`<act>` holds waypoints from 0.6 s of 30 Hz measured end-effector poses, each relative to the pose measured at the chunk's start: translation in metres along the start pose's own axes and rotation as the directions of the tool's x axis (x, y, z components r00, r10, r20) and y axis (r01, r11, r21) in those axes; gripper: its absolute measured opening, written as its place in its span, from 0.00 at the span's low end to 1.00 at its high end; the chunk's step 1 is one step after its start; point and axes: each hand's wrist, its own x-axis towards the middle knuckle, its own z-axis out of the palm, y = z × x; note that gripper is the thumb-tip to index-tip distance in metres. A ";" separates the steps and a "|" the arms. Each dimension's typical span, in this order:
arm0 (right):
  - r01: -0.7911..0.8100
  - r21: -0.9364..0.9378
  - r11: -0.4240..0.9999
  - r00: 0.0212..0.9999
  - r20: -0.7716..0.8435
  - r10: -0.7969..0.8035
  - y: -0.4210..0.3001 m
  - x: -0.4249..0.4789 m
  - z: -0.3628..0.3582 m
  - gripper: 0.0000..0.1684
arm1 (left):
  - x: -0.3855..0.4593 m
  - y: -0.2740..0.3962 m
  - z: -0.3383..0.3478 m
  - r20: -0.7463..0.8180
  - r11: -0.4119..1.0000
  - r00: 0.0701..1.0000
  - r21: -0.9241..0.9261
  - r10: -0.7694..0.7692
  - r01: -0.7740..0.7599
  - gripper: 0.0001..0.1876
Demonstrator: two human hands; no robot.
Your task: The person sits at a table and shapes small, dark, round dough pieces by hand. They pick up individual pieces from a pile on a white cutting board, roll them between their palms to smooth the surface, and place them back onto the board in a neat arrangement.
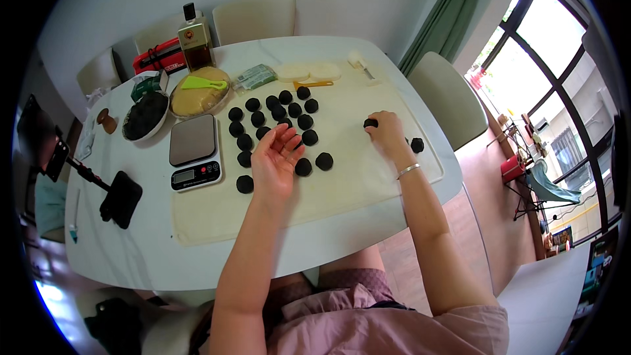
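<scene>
Palm up, my left hand [277,165] hovers over the cream mat [345,192] with its fingers slightly curled and nothing in it. Beneath and around it sit several black dough-like balls [324,161] in loose rows, some hidden behind the hand. Farther right, my right hand [388,130] pinches a black ball [370,123] between thumb and fingers above the mat. Just beyond that wrist, near the mat's right edge, lies another rough black lump [417,145]; a dark bit beside it is mostly covered by my arm.
A kitchen scale [193,150] stands left of the balls. Behind it are a bowl of black mass [146,115], wrapped yellow dough [197,98] under a green scraper [203,83], and a tall bottle [196,42]. A phone stand [121,199] occupies the table's left; an orange-handled tool [313,84] lies behind.
</scene>
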 end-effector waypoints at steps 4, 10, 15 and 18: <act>-0.026 0.202 0.979 0.999 0.041 0.018 0.000 0.003 -0.003 0.17 | 0.002 -0.003 0.004 0.124 0.997 0.992 -0.074 0.017 -0.008 0.20; -0.280 0.943 0.179 0.921 0.317 -0.229 -0.070 -0.020 -0.023 0.17 | 0.007 -0.012 -0.001 0.113 0.996 0.992 -0.053 -0.063 0.069 0.30; 0.638 0.306 0.707 0.770 -0.256 -0.584 -0.151 -0.056 -0.018 0.22 | -0.005 -0.005 0.007 0.145 0.983 0.983 -0.129 -0.114 0.133 0.32; 0.743 0.305 0.596 0.669 -0.294 -0.683 -0.157 -0.048 -0.015 0.22 | 0.007 -0.004 0.003 -0.175 0.977 0.983 -0.212 -0.053 0.015 0.25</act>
